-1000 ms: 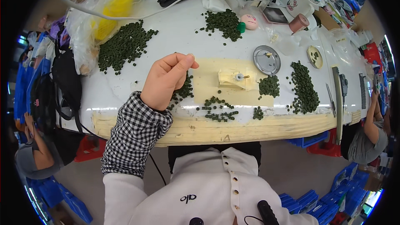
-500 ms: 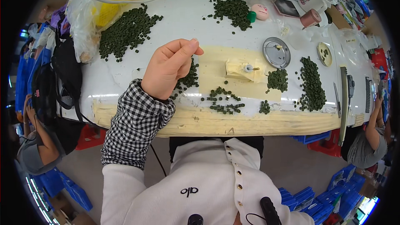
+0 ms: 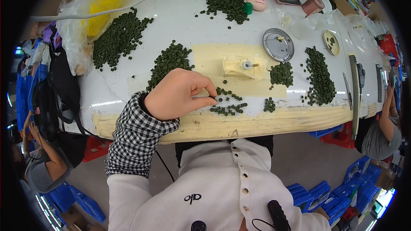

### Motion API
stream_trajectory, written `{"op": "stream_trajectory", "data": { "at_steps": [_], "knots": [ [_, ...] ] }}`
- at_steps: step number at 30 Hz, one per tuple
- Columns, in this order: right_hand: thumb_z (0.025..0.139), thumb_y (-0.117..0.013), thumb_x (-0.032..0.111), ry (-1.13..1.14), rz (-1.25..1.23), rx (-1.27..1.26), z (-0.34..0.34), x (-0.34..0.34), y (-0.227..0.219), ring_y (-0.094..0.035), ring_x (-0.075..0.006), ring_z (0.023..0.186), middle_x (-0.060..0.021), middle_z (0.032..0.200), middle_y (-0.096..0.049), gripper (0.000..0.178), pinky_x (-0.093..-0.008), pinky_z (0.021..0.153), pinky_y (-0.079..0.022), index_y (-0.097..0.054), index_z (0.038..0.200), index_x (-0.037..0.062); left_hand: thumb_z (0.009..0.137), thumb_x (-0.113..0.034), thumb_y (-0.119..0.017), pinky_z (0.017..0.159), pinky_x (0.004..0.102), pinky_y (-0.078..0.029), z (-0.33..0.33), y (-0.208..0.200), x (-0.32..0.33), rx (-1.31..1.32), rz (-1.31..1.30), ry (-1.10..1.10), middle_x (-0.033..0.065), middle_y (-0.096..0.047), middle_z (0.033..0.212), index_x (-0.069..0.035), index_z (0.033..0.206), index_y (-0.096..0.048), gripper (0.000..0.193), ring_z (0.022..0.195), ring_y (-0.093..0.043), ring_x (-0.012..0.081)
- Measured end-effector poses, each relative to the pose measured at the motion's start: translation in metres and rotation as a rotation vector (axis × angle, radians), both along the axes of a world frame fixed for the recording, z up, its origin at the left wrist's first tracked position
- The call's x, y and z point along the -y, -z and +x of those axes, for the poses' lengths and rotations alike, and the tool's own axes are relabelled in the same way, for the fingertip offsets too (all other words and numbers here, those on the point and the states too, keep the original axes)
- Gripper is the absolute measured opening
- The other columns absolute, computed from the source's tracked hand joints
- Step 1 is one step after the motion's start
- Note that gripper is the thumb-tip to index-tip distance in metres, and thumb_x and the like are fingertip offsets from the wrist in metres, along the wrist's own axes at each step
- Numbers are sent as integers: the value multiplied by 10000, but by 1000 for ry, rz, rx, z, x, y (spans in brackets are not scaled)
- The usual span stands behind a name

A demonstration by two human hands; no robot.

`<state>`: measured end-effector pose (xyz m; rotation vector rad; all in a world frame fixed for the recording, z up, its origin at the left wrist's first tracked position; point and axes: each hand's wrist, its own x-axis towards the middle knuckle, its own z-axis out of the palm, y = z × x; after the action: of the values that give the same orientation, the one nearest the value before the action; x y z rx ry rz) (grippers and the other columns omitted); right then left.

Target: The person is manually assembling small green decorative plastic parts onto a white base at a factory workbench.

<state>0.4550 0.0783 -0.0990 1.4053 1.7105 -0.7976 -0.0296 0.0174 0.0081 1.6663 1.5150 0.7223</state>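
Observation:
My left hand (image 3: 182, 94), in a black-and-white checked sleeve cuff, is low over the table, its thumb and forefinger pinched together. The fingertips meet at the left side of a loose cluster of small dark green round pieces (image 3: 227, 110). Whatever the pinch holds, if anything, is too small and too hidden to make out. Behind the hand lies a larger heap of the same green pieces (image 3: 173, 60), partly covered by it. Right of the fingertips, a block wrapped in cream tape (image 3: 233, 67) with a metal pin stands on a cream sheet (image 3: 205, 55). My right hand is out of view.
More heaps of green pieces lie at the far left (image 3: 120, 36), far middle (image 3: 229, 5) and right (image 3: 319, 77). A round metal lid (image 3: 267, 51) sits beyond the block. A white cable (image 3: 115, 12) crosses the far left. Wooden edging (image 3: 274, 122) lines the table's front.
My left hand has come down and toward me, turning from a raised closed pose to a pinch at the green cluster. The heap behind it now shows more. The view has shifted slightly.

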Motion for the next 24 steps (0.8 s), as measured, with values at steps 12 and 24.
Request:
{"op": "stream_trajectory", "data": {
  "at_steps": [12, 24],
  "knots": [
    [933, -503, 415, -84, -80, 200, 17, 62, 82, -657, -274, 883, -167, 972, -673, 458, -352, 827, -517, -673, 987, -7, 795, -71, -709, 444, 266, -232, -2, 0, -1, -88, 69, -121, 1, -307, 518, 5, 920, -698, 147, 473, -269, 81],
    [924, -504, 426, -150, -106, 298, 26, 91, 108, -655, -288, 878, -173, 966, -672, 468, -358, 835, -509, -680, 968, -5, 973, -93, -437, 562, 194, -346, -19, 4, -4, 1280, -190, -392, -15, -470, 792, 39, 1174, -517, 254, 645, -412, 71]
  ]
}}
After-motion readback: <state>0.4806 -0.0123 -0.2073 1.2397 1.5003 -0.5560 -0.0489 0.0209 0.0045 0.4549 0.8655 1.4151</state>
